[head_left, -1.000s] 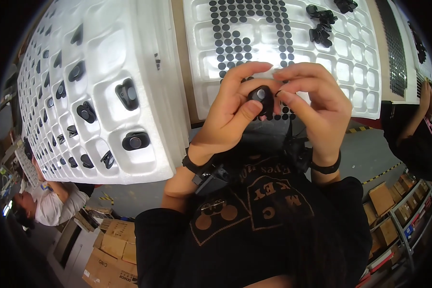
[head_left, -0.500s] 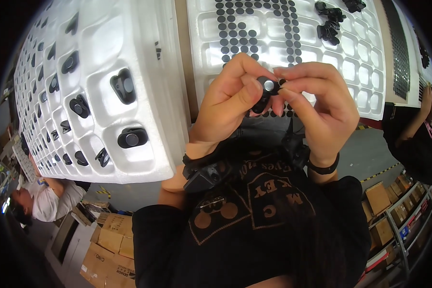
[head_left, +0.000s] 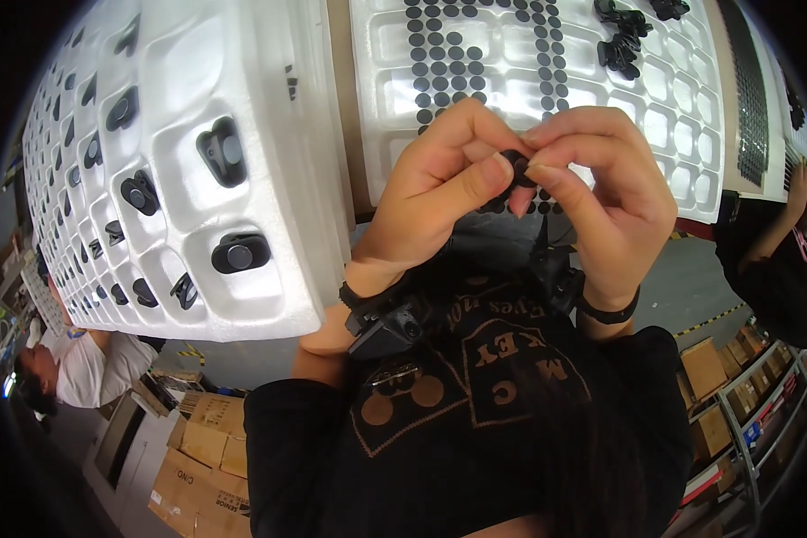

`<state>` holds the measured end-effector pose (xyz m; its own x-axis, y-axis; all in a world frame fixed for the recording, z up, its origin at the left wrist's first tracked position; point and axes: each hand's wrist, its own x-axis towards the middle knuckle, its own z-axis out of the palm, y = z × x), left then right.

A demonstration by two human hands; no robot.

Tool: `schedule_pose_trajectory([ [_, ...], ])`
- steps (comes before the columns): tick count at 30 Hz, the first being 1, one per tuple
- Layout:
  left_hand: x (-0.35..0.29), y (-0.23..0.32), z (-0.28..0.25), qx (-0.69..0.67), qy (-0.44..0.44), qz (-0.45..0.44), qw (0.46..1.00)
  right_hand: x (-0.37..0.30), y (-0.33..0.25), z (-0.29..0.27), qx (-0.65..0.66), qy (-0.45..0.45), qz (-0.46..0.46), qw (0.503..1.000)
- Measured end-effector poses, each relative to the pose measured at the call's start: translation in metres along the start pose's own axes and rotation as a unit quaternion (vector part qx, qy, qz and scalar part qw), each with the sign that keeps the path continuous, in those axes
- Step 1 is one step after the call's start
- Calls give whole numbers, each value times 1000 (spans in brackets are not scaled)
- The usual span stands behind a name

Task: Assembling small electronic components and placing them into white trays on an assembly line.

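Observation:
In front of my chest, my left hand (head_left: 430, 202) is closed around a small black clip (head_left: 511, 168), its round end turned up between thumb and fingers. A dark round disc (head_left: 521, 165) lies against that end. My right hand (head_left: 614, 202) pinches at the disc's edge, thumb and forefinger touching it; the fingertips partly hide the contact. Just beyond my hands, rows of black round discs (head_left: 457, 67) lie on a white molded tray (head_left: 390, 99). Several loose black clips (head_left: 620, 49) are heaped on this tray's right part.
To my left stands a white foam tray (head_left: 184, 72) with black clips (head_left: 240, 255) in its pockets. One co-worker (head_left: 90, 368) is at the far left, another person's arm (head_left: 785, 211) at the far right. Cardboard boxes (head_left: 202, 475) and a metal shelf (head_left: 758, 430) are lower down.
The clip's round end showed a pale, shiny face earlier; now a dark disc covers it. My right fingertips have moved slightly inward onto it.

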<state>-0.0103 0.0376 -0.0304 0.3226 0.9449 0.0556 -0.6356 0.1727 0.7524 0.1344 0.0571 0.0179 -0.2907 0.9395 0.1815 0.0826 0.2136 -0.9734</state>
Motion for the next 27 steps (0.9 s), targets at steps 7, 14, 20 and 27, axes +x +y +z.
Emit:
schedule_pose_trajectory([
  [7,2,-1,3,-8,-7,1,1000,1,5,-7,-35,-26,-28,999],
  [14,3,6,11,39,7,5,999,7,-6,-5,133,77,95,983],
  [20,10,20,22,62,27,4,998,5,-12,-26,39,-34,155,987],
  [27,17,32,45,104,89,-2,991,14,-34,-35,0,-61,167,984],
])
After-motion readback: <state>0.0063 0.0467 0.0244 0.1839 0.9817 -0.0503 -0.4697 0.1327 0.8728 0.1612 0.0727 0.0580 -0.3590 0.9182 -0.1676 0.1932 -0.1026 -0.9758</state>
